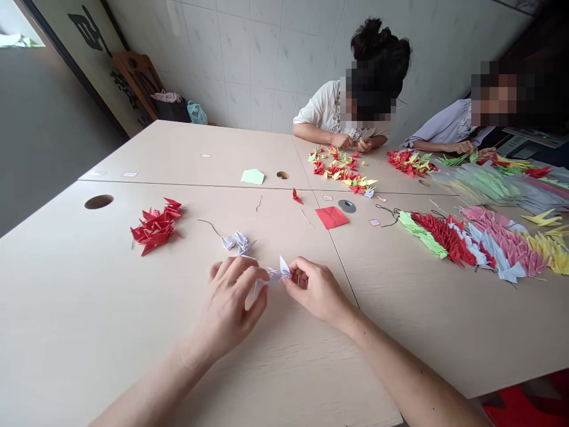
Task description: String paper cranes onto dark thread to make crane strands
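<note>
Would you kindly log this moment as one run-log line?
left hand | right hand | both holding white origami crane | further left: red origami cranes

Plain white paper crane (276, 274) is seen up front, bright red cranes (155, 226) are heaped nearby, and a mint-green paper piece (252, 177) is spotted on the pale beige woodgrain surface (89, 284).
</note>
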`<state>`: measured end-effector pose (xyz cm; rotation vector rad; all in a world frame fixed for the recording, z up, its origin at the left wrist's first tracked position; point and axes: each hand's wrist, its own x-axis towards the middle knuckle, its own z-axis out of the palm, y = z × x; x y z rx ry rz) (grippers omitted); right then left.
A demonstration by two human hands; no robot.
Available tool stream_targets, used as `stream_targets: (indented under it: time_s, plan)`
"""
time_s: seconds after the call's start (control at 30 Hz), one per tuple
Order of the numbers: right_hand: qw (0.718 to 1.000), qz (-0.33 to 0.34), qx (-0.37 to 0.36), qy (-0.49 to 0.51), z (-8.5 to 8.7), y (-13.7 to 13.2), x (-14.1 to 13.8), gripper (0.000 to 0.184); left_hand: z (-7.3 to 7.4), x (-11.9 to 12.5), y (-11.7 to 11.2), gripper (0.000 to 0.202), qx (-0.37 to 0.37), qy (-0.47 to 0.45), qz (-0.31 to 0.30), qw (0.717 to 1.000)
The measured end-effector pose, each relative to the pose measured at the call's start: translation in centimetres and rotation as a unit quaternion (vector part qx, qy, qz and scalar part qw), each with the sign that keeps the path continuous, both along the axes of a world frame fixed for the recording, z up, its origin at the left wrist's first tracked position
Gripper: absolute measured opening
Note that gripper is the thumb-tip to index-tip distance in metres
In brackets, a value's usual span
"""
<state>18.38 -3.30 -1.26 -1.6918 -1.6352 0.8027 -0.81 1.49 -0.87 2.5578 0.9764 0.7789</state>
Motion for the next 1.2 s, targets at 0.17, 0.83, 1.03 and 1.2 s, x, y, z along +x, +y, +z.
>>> stream_targets:
  time_s: [0.17,0.83,1.03,1.2]
  plan:
    - [0.982,0.015,-0.060,0.177,-0.1,0.1,-0.4,0.027,-0.4,0.3,-0.9,0.019,-0.182,-0.025,-0.034,0.982]
    - [0.941,0.095,-0.128,0.300,0.2,0.1,0.3,0.023,-0.1,-0.2,1.0,0.033,-0.503,-0.130,-0.038,0.854]
    - [0.930,0.089,-0.151,0.323,0.2,0.0,0.2,0.026,0.5,-0.1,1.3,0.037,-0.572,-0.183,-0.028,0.799]
    - [0.930,0.096,-0.144,0.323,0.4,0.0,0.2,0.028,0.7,-0.1,1.2,0.039,-0.593,-0.202,-0.006,0.780]
